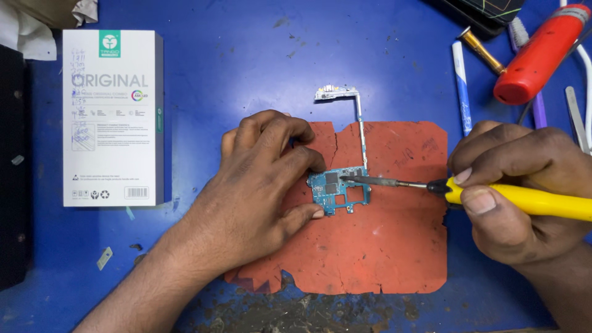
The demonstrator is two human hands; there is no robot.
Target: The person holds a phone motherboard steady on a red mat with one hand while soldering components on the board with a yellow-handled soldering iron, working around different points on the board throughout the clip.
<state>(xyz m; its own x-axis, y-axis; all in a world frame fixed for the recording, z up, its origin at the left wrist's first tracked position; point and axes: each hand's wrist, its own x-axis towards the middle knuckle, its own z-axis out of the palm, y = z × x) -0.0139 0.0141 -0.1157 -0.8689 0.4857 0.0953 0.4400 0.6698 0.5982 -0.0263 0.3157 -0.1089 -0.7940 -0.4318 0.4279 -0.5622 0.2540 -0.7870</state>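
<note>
A small blue-green circuit board (345, 196) with a thin metal strip running up to a white connector piece (336, 93) lies on a worn red-orange mat (382, 246). My left hand (259, 185) presses on the board's left edge with fingertips and thumb. My right hand (512, 185) grips a yellow-handled soldering iron (530, 200) whose dark metal tip (351, 179) touches the top of the board.
A white flat box (111, 117) lies at the left on the blue table (246, 49). At the upper right lie a red tool (542, 52), a brass-tipped tool (481, 50), a white pen-like tool (461, 86) and tweezers (576, 117). Dark grime marks the table's front edge.
</note>
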